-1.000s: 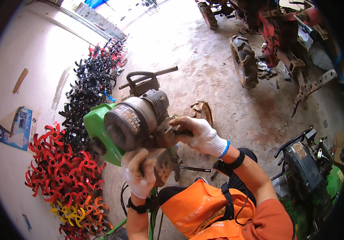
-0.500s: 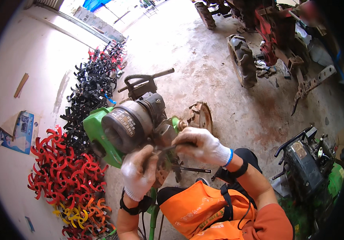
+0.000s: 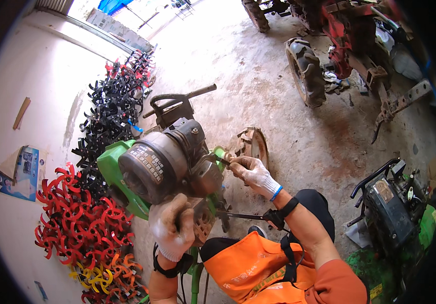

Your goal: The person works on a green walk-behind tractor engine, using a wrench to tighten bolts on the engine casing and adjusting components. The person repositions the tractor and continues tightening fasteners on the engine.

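Note:
A small green tiller (image 3: 111,162) with a dusty engine (image 3: 149,164) stands in front of me. My right hand (image 3: 254,176), in a white work glove stained on the fingers, pinches a thin dark piece at the right side of the engine's muffler-like metal box (image 3: 206,176). Its kind is too small to make out. Below the engine, my left hand (image 3: 172,223), gloved too, has its fingers curled in beside a perforated metal plate (image 3: 205,223). Whatever those fingers hold, if anything, is hidden. A lugged wheel (image 3: 253,144) lies beyond my right hand.
Heaps of red tiller blades (image 3: 83,218) and black tiller blades (image 3: 109,116) line the wall at left. A red tractor-like machine (image 3: 337,45) with a big tyre (image 3: 305,73) stands at the far right. Another dark engine (image 3: 392,202) sits near right. A thin black bar (image 3: 243,216) sticks out below my right hand.
My right hand has moved away from the left hand, rightward and slightly up along the engine with the dark piece. The left hand has dropped slightly, still curled. The view has shifted a little.

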`<state>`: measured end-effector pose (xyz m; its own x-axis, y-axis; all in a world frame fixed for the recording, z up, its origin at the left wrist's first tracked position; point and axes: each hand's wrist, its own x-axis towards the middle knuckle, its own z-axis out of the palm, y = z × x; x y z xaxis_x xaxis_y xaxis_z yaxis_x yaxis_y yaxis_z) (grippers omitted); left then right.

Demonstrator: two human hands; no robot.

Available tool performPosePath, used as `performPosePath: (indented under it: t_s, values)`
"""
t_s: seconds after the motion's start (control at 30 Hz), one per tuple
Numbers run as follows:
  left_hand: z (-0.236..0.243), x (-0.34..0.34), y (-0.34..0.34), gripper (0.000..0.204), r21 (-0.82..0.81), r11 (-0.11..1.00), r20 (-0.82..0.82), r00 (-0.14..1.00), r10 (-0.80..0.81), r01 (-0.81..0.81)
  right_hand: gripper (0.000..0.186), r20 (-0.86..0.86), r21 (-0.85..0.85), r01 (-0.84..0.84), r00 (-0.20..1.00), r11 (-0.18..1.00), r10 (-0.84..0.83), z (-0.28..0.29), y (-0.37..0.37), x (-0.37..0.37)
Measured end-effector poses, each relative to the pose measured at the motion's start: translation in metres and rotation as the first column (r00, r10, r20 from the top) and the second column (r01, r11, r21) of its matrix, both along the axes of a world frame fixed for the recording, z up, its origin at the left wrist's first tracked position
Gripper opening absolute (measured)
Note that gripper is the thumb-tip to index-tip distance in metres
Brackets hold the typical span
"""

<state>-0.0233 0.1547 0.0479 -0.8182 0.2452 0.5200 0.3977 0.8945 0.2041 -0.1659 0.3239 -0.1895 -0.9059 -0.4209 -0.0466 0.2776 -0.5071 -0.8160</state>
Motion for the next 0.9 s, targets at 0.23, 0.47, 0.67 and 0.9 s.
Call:
performPosePath:
  t_s: [0.23,0.47,0.67,0.9]
  values:
    - [0.000,-0.002,0.000,0.023,0.015,1.000,-0.016,1.000,-0.024,0.024,0.027,0.037,-0.052,-0.025,0.999,0.998,0.027,-0.001,-0.013,0.006]
    - [0.000,-0.001,-0.002,0.024,-0.032,0.999,-0.015,1.000,-0.026,0.025,0.044,-0.370,0.642,-0.165,0.788,0.749,0.491,0.064,0.058,-0.128]
    - [0.001,-0.001,-0.002,0.023,-0.024,0.999,-0.012,0.999,-0.034,0.034,0.033,-0.360,0.412,-0.073,0.903,0.908,0.236,0.103,0.079,-0.110]
    - [-0.002,-0.001,-0.001,0.023,-0.002,1.000,-0.029,0.999,-0.027,0.027,0.045,0.039,-0.384,-0.084,0.993,0.919,0.107,0.088,0.037,0.014]
